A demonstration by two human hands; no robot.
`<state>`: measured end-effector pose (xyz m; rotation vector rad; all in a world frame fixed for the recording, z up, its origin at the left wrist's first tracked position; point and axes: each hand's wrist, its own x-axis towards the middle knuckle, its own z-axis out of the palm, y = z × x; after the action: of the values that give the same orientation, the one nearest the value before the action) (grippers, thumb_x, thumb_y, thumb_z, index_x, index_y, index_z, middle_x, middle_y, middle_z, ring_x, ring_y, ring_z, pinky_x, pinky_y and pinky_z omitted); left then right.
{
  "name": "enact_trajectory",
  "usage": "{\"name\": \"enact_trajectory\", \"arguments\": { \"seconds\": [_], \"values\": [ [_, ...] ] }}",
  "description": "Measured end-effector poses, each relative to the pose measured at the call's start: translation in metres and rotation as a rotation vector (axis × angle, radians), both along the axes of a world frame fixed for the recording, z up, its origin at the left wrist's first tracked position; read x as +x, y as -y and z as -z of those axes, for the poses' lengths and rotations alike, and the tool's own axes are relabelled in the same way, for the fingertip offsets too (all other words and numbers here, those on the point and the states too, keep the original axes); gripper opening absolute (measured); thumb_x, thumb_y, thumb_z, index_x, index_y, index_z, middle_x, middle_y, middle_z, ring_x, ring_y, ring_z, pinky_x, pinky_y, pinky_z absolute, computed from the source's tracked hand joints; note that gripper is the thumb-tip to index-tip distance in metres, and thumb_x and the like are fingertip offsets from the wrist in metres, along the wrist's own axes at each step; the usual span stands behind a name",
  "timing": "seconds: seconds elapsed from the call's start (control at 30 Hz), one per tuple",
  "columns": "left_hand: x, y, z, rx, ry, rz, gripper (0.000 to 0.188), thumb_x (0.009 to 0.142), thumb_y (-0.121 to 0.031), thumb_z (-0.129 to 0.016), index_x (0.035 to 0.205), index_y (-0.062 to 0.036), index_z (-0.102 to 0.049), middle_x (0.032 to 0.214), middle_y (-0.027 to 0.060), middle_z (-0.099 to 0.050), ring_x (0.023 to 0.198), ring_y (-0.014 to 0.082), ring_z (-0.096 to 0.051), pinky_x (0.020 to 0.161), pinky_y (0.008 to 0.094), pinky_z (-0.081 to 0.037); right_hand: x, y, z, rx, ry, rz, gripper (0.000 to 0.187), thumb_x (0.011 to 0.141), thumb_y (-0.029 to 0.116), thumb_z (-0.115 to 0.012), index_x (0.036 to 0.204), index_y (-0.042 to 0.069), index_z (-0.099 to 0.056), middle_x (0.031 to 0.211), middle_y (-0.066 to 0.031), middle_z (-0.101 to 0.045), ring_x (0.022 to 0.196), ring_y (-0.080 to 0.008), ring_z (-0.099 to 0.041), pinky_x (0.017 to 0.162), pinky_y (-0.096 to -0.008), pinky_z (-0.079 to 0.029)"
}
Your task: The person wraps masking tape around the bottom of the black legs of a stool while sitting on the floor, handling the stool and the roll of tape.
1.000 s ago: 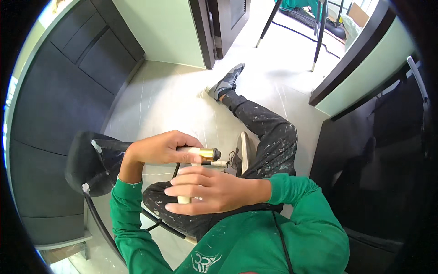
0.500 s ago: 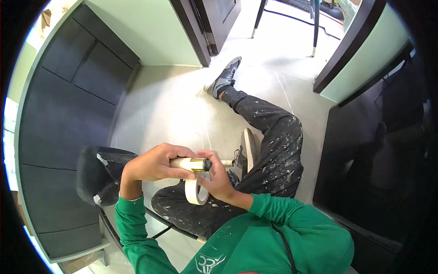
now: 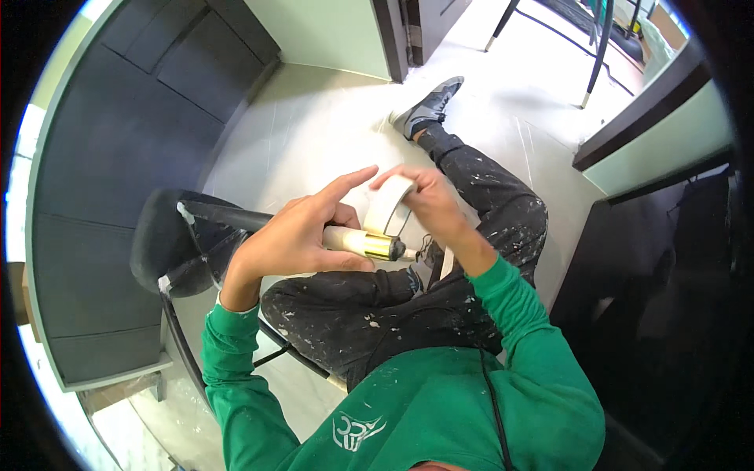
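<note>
A chair leg (image 3: 342, 238), wrapped in cream masking tape with a shiny gold band (image 3: 378, 246) and dark cap at its end, points toward the middle. My left hand (image 3: 287, 239) is loosely around this leg. Its thumb lies along the near side, its index finger stretches away, and other fingers curl against the far side. A roll of masking tape (image 3: 386, 206) is pinched in my right hand (image 3: 437, 206), just beyond the gold band. The roll's lower edge meets or overlaps the leg; whether a strip joins them I cannot tell.
The chair's dark padded part (image 3: 169, 243) is at the left, beside a dark drawer cabinet (image 3: 118, 180). My paint-spotted trousers (image 3: 345, 322) are below the leg. A glossy black panel (image 3: 652, 314) stands at right. Another chair's leg (image 3: 601, 63) shows beyond the doorway.
My right hand has lifted the tape roll from the leg's near side to its far side. My left index finger has stretched out and its grip has loosened. The view has shifted.
</note>
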<state>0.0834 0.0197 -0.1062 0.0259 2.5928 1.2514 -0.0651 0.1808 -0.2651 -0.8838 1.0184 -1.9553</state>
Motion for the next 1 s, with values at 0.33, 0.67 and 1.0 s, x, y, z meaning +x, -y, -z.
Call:
{"name": "enact_trajectory", "arguments": {
  "seconds": [0.33, 0.67, 1.0],
  "values": [
    [-0.007, 0.015, 0.016, 0.247, 0.12, 0.052, 0.074, 0.084, -0.033, -0.086, 0.141, 0.0028, -0.055, 0.101, 0.0106, -0.074, 0.087, 0.015, -0.065, 0.08, 0.0309, -0.05, -0.055, 0.025, -0.109, -0.127, -0.185, -0.09, 0.019, 0.099, 0.01, -0.066, 0.113, -0.001, -0.071, 0.104, -0.0062, -0.074, 0.09, -0.0096, -0.069, 0.083, -0.0253, -0.056],
    [-0.009, 0.041, 0.011, 0.497, 0.107, 0.159, 0.044, 0.091, -0.011, -0.073, 0.132, 0.0021, -0.064, 0.124, 0.0127, -0.07, 0.118, 0.0204, -0.061, 0.105, 0.0351, -0.047, 0.043, -0.003, -0.191, -0.331, -0.919, -0.115, 0.026, 0.077, 0.001, -0.079, 0.101, 0.009, -0.074, 0.094, -0.0032, -0.062, 0.1, -0.0235, -0.061, 0.088, -0.0358, -0.048],
    [-0.015, 0.017, 0.004, 0.27, 0.228, 0.218, 0.04, 0.096, -0.036, -0.075, 0.113, 0.0007, -0.072, 0.09, 0.0033, -0.071, 0.082, 0.0105, -0.058, 0.074, 0.0292, -0.049, 0.111, -0.048, -0.087, -0.322, -1.628, 0.428, 0.02, 0.085, 0.019, -0.064, 0.104, 0.014, -0.069, 0.109, -0.0012, -0.06, 0.115, -0.0234, -0.055, 0.106, -0.0412, -0.044]
  ]
}}
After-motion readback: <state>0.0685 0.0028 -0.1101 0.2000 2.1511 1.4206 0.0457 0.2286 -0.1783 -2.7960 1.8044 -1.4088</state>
